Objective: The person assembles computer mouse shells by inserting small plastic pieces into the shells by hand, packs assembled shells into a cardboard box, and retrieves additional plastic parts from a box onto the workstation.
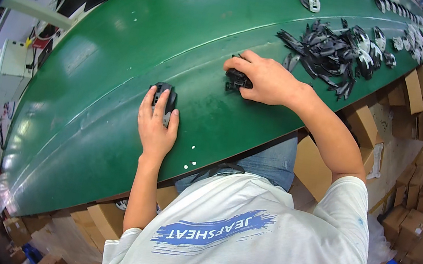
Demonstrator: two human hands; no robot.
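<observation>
Resting flat at the frame's centre-left, the left hand (pixel 155 127) covers a black mouse shell (pixel 164 98) on the green belt (pixel 123 65), its fingers loose rather than gripping. Further up, right of centre, the right hand (pixel 265 77) is closed around a second black part (pixel 236 79) — probably the pairing step, which calls for bringing both pieces together — short of the pile of black parts (pixel 336 55) at upper right.
</observation>
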